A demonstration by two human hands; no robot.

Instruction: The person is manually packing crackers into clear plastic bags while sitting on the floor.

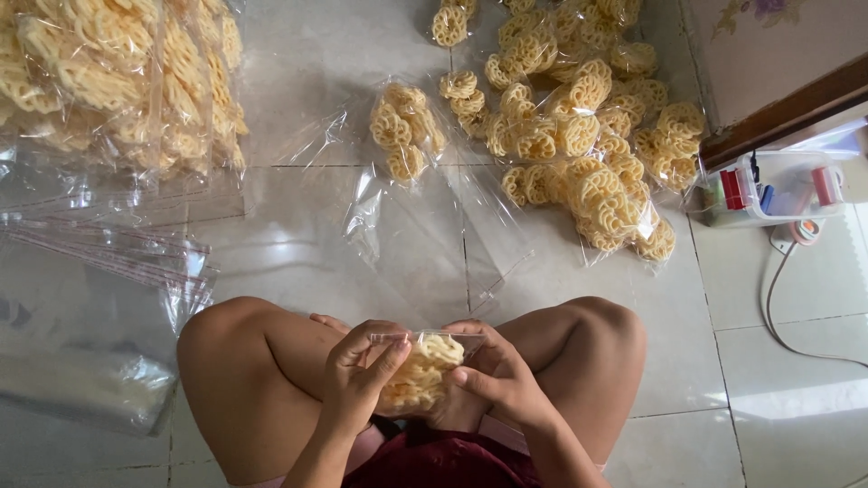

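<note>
Head view shows, at the lower centre of the frame, a small clear bag of flower-shaped crackers (421,372) held between both hands just above the person's crossed legs. The left hand (360,369) wraps the left side of the bag with the fingers curled and the thumb pressing near the top edge; the right hand (493,375) closes around the right side in the same way, so both hands are shut on the bag and no hand is free. I judge that the step in hand is the closing of the bag's mouth, because the fingertips meet along the upper strip of plastic; the next move seems to call for pressing this strip flat and even, without crushing the brittle crackers inside. Further up, at the upper centre, one half-filled bag (404,136) lies alone on the floor, and to the upper right a heap of packed cracker bags (588,136) spreads out. At the upper left a larger pile of cracker bags (108,81) rests, with a stack of empty clear bags (108,258) below it. At the right edge a clear plastic box (773,185) with small red items stands near a white cable (778,316). The surface is a pale tiled floor (778,425), glossy with daylight.
</note>
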